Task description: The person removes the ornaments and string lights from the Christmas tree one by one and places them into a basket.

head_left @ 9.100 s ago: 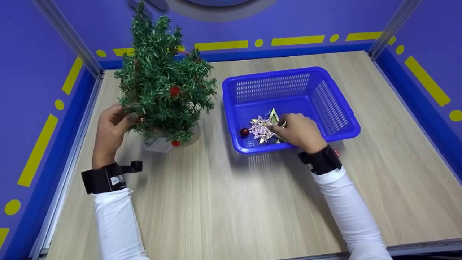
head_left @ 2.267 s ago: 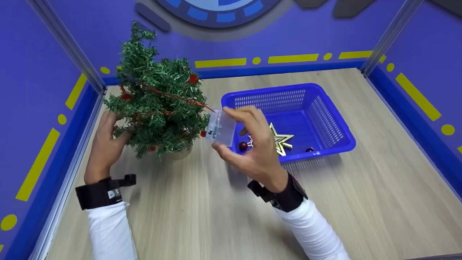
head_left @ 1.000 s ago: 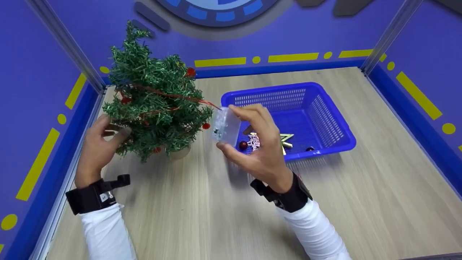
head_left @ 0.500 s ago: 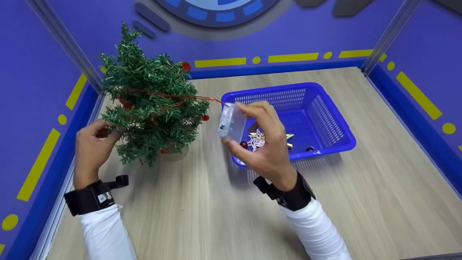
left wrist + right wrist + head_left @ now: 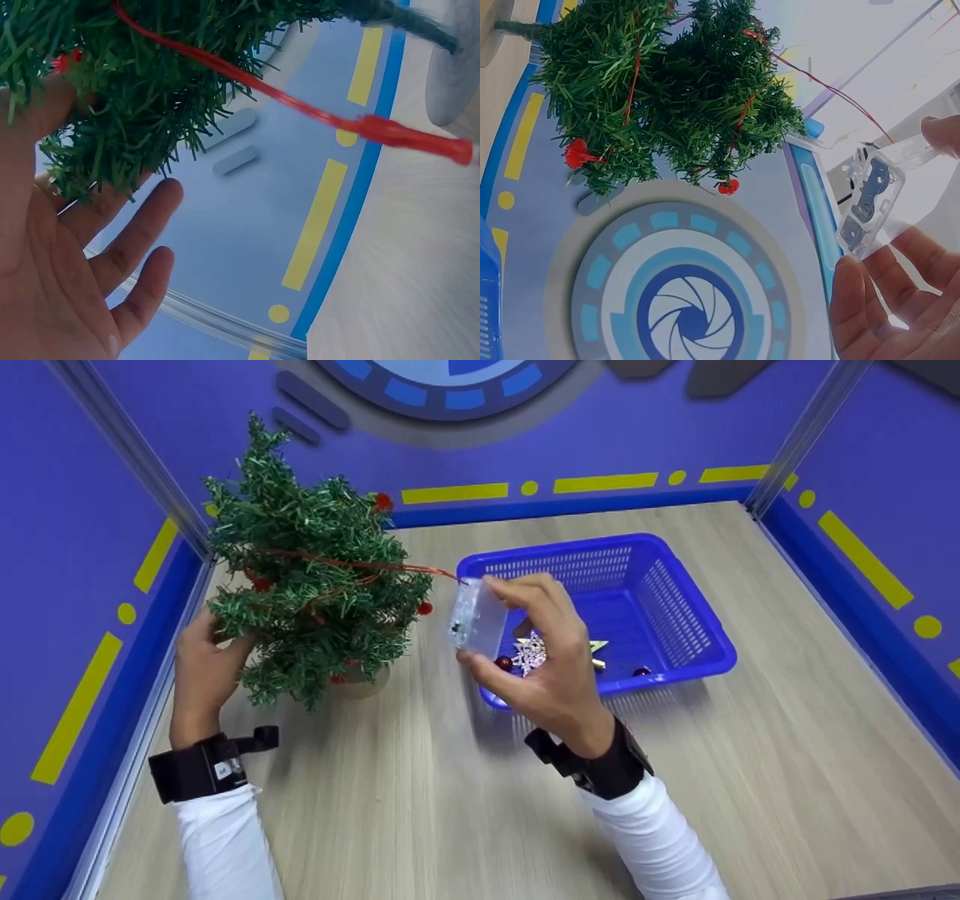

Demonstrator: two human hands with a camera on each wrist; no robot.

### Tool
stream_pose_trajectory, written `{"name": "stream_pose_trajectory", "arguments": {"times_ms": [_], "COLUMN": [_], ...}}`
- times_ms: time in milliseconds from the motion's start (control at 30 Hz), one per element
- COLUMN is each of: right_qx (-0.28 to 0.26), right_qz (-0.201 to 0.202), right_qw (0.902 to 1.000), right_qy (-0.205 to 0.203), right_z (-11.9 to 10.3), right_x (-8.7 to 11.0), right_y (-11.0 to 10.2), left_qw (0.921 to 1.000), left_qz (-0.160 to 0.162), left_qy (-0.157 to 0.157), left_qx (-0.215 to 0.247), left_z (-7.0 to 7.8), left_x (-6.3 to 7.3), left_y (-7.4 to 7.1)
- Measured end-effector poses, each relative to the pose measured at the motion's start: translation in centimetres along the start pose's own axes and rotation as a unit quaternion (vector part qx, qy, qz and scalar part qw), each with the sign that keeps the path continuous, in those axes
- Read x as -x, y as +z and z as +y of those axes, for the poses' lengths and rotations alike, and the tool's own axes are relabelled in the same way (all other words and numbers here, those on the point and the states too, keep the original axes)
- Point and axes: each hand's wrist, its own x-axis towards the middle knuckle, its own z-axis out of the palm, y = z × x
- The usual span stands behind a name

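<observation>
A small green artificial Christmas tree [image 5: 315, 577] with red pompoms stands on the left in the head view. My left hand [image 5: 206, 675] is at its lower left branches. In the left wrist view, thumb and index are round a branch, fingertips partly hidden by needles, while the other fingers [image 5: 142, 281] stay loose. My right hand [image 5: 547, 652] holds a clear plastic battery box [image 5: 480, 619] by its edges between thumb and fingers, in front of the basket. Red wires [image 5: 405, 568] run from the box into the tree; a red wire end [image 5: 405, 140] hangs near my left hand.
A blue plastic basket [image 5: 675, 607] sits right of the tree. In it lie a pink snowflake [image 5: 531, 652], a gold star [image 5: 598, 646] partly hidden by my hand, and red balls [image 5: 503, 663]. Blue panels [image 5: 885, 450] enclose the wooden table [image 5: 420, 810].
Earlier, my right hand was in the basket; since then it has taken up the battery box and drifted slightly right. The tree has turned and leaned left. My left hand shifted left, then slightly back.
</observation>
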Motion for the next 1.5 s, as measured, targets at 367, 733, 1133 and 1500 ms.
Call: {"name": "stream_pose_trajectory", "arguments": {"times_ms": [367, 733, 1133, 1500], "right_qx": [-0.003, -0.004, -0.005, -0.005], "right_qz": [-0.002, 0.004, 0.003, 0.0], "right_qw": [1.0, 1.0, 1.0, 1.0], "right_qy": [-0.003, -0.001, 0.001, -0.001], "right_z": [0.0, 0.0, 0.0, 0.3], "right_x": [0.0, 0.0, -0.1, 0.0], "right_y": [0.2, 0.1, 0.1, 0.3], "left_qw": [0.9972, 0.9917, 0.9895, 0.963], "left_qz": [0.047, -0.003, -0.062, -0.088], "left_qy": [0.03, 0.08, 0.076, 0.044], "left_qx": [0.051, 0.101, 0.105, 0.251], "left_z": [-0.9, -1.0, -0.6, -0.5], "left_x": [0.1, 0.5, 0.6, 0.3], "left_y": [-0.3, -0.8, -0.7, 0.5]}}
